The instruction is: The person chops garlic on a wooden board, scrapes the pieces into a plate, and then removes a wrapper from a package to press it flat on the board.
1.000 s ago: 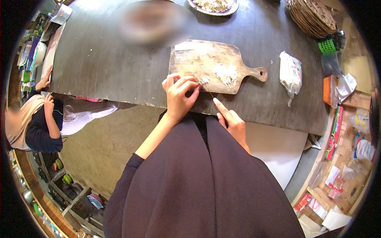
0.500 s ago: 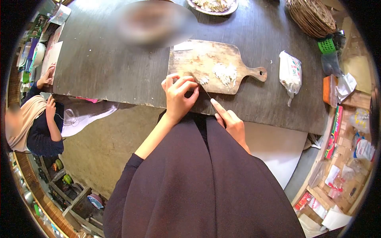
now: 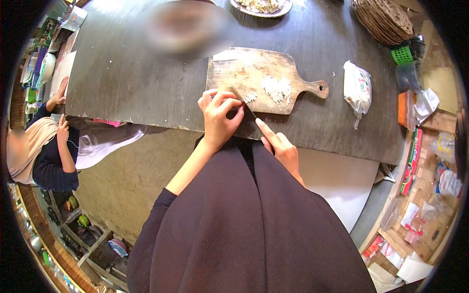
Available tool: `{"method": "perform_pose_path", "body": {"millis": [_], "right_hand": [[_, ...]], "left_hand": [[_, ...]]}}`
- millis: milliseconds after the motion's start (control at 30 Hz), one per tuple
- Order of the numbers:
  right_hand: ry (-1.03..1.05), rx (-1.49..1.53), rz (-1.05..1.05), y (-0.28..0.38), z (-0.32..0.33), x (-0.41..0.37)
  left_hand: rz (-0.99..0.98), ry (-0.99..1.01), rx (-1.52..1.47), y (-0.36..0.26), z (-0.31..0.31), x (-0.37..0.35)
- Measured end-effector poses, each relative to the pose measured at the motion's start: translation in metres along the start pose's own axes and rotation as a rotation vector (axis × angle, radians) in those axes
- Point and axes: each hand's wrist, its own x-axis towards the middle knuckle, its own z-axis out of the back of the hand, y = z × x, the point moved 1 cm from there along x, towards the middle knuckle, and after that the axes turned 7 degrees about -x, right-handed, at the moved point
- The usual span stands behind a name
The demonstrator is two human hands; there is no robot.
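A wooden cutting board [image 3: 227, 73] with a handle lies at the table's near edge. My left hand [image 3: 220, 115] rests on its lower left corner, fingers curled and pinched together; whatever they press is hidden. Gripped in my right hand [image 3: 281, 149] is a knife [image 3: 248, 106], its index finger stretched along the top toward the blade. The blade slants up and left across the board, close beside my left fingertips. Right of the blade lie a few thin white slices [image 3: 250, 97]. A larger heap of chopped white pieces [image 3: 277, 91] sits nearer the board's handle.
Behind the board is a blurred round shape [image 3: 188, 29], with a plate of shredded food [image 3: 261, 7] to its right. A white plastic packet [image 3: 357, 90] and stacked woven baskets [image 3: 383, 22] stand on the right. Another person [image 3: 49, 141] is at the table's left end.
The knife and my right hand have shifted slightly left and up, and more of the blade shows. My left hand is nearly still. The other person's hand lies flatter on the table.
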Motion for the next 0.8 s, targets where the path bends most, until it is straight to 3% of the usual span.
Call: {"method": "perform_pose_path", "body": {"millis": [800], "right_hand": [[-0.021, 0.085, -0.002, 0.0038, 0.0011, 0.0007]], "left_hand": [[0.010, 0.002, -0.008, 0.0018, 0.0019, -0.0011]]}}
